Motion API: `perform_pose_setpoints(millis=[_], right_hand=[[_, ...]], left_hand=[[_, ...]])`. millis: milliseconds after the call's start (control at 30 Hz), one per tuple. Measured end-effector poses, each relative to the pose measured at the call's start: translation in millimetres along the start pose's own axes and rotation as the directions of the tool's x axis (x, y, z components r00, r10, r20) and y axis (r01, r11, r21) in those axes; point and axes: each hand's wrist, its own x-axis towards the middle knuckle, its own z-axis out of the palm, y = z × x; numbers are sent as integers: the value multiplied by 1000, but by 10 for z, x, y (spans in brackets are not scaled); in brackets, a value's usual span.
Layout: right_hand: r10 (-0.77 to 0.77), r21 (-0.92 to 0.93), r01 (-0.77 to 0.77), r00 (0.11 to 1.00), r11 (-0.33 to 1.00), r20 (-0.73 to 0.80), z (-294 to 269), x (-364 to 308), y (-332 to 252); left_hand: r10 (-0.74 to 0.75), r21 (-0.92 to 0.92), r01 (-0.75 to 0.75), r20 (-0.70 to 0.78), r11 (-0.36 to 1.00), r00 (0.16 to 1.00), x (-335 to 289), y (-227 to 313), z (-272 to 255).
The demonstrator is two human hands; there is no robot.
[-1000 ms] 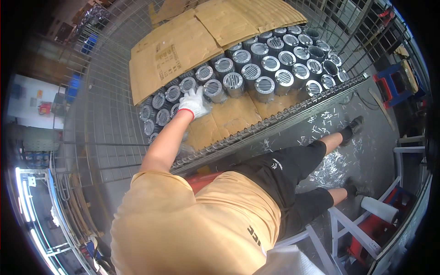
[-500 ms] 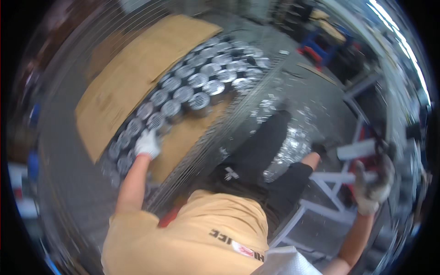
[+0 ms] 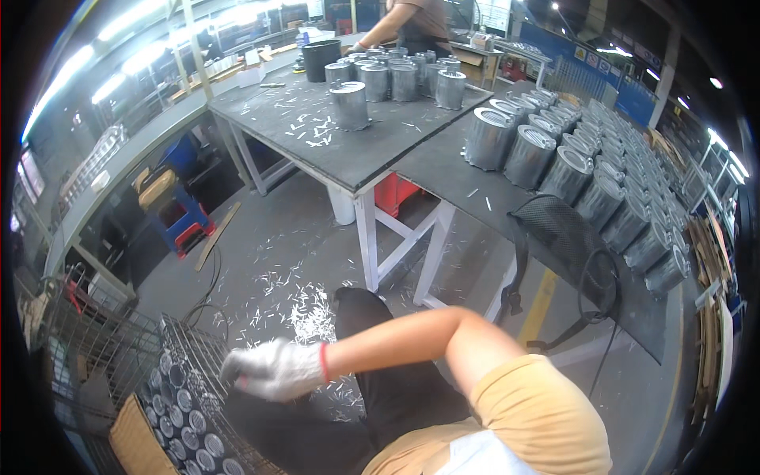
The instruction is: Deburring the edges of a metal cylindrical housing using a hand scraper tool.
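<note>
My left hand (image 3: pixel 273 368), in a white glove with a red cuff, hangs in the air just right of a wire cage (image 3: pixel 103 356) at the lower left, with my bare forearm bent across my dark trousers. It is blurred, its fingers are loosely apart and nothing is in it. Several round metal cans (image 3: pixel 178 412) lie packed in the cage beside a cardboard sheet (image 3: pixel 138 435). My right hand is out of view.
Two dark-topped tables stand ahead: one (image 3: pixel 317 150) carries a lone can (image 3: pixel 348 103), a can cluster (image 3: pixel 404 79) and a black bucket (image 3: pixel 321 59); the other holds long can rows (image 3: pixel 602 174) and a hanging black mesh bag (image 3: pixel 562 229). Another person (image 3: pixel 412 24) works behind. Metal shavings (image 3: pixel 309 317) litter the floor.
The view has swung from the cage of cans round to the tables. My left hand has come off the cans and out of the cage. The right hand, seen half a second ago, is gone.
</note>
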Motion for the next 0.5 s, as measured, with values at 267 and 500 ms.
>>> perform_pose_setpoints(millis=[267,500], right_hand=[[66,499,-188,965,846,252,579,577,-220],[186,995,-55,982,86,39,219,968,815]], left_hand=[[343,-47,-381,-345,924,874,1219,1580,1439],[512,-165,-568,-288,806,809,1007,1884,1031]])
